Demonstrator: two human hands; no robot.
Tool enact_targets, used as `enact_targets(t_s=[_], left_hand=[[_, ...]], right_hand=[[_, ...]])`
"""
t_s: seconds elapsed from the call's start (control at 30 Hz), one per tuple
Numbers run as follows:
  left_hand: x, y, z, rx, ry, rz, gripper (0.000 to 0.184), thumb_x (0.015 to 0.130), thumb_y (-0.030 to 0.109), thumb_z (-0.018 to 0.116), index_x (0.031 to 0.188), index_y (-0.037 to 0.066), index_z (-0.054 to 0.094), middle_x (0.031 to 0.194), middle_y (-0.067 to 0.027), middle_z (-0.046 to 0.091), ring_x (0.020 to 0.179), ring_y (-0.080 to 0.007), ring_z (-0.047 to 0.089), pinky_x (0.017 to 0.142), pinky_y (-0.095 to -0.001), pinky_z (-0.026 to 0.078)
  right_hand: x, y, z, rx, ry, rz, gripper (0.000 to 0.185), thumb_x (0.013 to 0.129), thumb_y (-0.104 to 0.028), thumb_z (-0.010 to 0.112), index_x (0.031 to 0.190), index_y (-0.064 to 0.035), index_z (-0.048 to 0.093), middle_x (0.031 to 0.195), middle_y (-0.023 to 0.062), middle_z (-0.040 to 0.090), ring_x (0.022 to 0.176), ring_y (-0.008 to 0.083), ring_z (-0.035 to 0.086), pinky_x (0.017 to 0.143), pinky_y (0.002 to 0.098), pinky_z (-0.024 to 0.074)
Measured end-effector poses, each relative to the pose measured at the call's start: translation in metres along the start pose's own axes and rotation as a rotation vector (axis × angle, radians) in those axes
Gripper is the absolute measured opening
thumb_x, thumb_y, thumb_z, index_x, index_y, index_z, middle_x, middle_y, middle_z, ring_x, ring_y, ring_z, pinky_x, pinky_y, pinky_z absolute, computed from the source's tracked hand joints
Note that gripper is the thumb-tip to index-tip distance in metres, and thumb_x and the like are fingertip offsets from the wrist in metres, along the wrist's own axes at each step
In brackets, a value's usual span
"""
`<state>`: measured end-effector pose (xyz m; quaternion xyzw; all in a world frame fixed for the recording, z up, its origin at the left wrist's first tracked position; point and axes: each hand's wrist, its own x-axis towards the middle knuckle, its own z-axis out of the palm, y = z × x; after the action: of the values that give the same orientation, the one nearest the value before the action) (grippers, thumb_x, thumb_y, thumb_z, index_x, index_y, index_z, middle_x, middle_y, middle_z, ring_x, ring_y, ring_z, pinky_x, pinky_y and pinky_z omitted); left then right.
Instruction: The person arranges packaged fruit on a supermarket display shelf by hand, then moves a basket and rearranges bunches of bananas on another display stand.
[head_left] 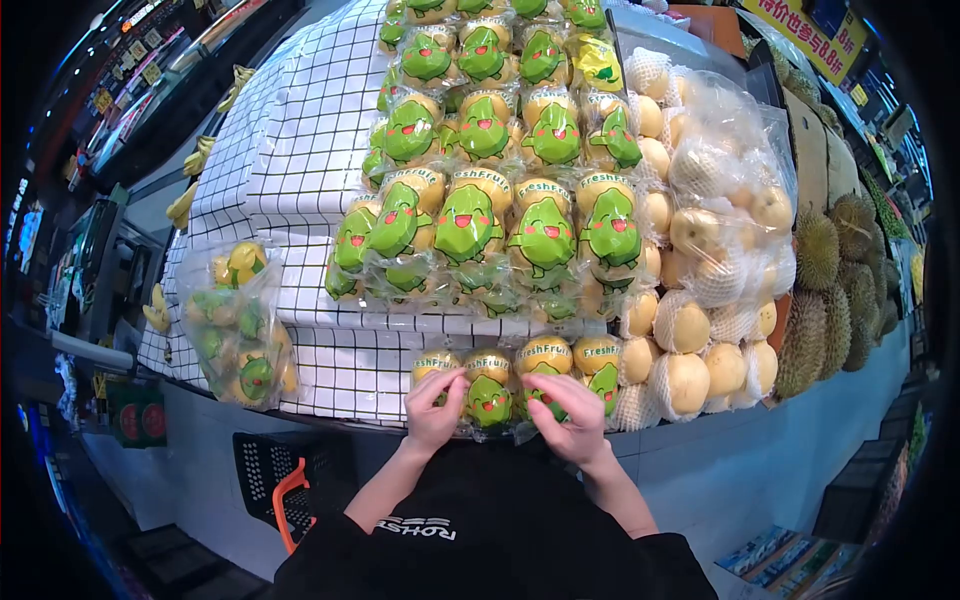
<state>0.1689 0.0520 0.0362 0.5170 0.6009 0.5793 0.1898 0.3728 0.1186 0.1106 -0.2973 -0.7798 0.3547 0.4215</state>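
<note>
Rows of clear bags of yellow fruit with green cartoon prints (467,222) stand on a stepped display under a black-and-white checked cloth (312,130). In the front row, my left hand (434,408) is at the top of a bag at the left, its fingers curled and thumb near the fingertips. My right hand (567,415) is bent over another front bag (545,357), thumb and fingers apart. Between the hands stands a bag with a smiling green print (489,398). Whether the left fingers pinch any plastic is too small to tell.
A large clear bag of fruit (240,325) lies at the left. Pale round fruits in foam nets (690,325) fill the right side, with durians (818,330) beyond. A black basket with an orange handle (290,495) is at the lower left. Bananas (184,205) line the left edge.
</note>
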Motion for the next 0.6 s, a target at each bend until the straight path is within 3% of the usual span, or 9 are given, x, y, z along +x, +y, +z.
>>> enact_targets(t_s=[0.13,0.23,0.27,0.4,0.5,0.6], left_hand=[[-0.023,-0.031,-0.029,0.169,0.122,-0.115,0.016,0.085,-0.002,0.065,0.1,-0.005,0.069,0.091,-0.0154,0.069,0.084,-0.0279,0.066,0.075,-0.0338,0.052],[-0.027,-0.054,-0.041,0.374,0.139,-0.042,0.028,0.087,0.006,0.068,0.113,-0.003,0.065,0.113,-0.0179,0.064,0.103,-0.0299,0.062,0.083,-0.0365,0.052],[-0.028,-0.06,-0.043,0.376,0.149,-0.053,0.028,0.087,0.006,0.068,0.113,-0.003,0.065,0.113,-0.0179,0.064,0.103,-0.0299,0.062,0.083,-0.0365,0.052],[-0.037,-0.078,-0.049,0.062,-0.091,-0.295,0.051,0.088,0.012,0.071,0.132,-0.006,0.053,0.117,-0.0153,0.061,0.087,-0.0195,0.064,0.073,-0.03,0.055],[-0.035,-0.082,-0.044,-0.005,-0.083,-0.296,0.053,0.088,0.012,0.072,0.133,-0.006,0.051,0.112,-0.0138,0.061,0.085,-0.0173,0.065,0.066,-0.0273,0.056],[-0.035,-0.084,-0.046,-0.044,-0.086,-0.291,0.053,0.088,0.012,0.072,0.133,-0.006,0.052,0.108,-0.0127,0.06,0.082,-0.0161,0.064,0.066,-0.0271,0.056]], right_hand=[[-0.012,-0.001,0.04,0.069,-0.326,0.025,0.037,0.086,-0.018,0.074,0.117,-0.0004,0.065,0.109,0.0169,0.07,0.098,0.0316,0.068,0.085,0.0377,0.0544],[-0.019,0.0,0.071,0.051,-0.58,0.086,0.044,0.09,-0.027,0.068,0.125,-0.0022,0.06,0.117,0.018,0.066,0.104,0.0344,0.065,0.091,0.041,0.0519],[-0.023,0.002,0.082,0.053,-0.594,0.085,0.044,0.09,-0.027,0.068,0.125,-0.0022,0.06,0.117,0.018,0.066,0.104,0.0344,0.065,0.091,0.041,0.0519],[-0.035,0.003,0.116,-0.131,-0.59,-0.013,0.048,0.09,-0.026,0.068,0.129,-0.0013,0.056,0.128,0.02,0.059,0.111,0.0361,0.06,0.093,0.0426,0.0503],[-0.032,0.001,0.131,-0.231,-0.37,0.026,0.05,0.085,-0.018,0.071,0.129,-0.0011,0.056,0.13,0.0199,0.057,0.106,0.0364,0.059,0.091,0.0428,0.0502],[-0.035,0.009,0.144,-0.367,-0.241,0.079,0.051,0.082,-0.016,0.074,0.128,-0.0018,0.058,0.134,0.0231,0.053,0.118,0.0415,0.053,0.1,0.0458,0.0453]])
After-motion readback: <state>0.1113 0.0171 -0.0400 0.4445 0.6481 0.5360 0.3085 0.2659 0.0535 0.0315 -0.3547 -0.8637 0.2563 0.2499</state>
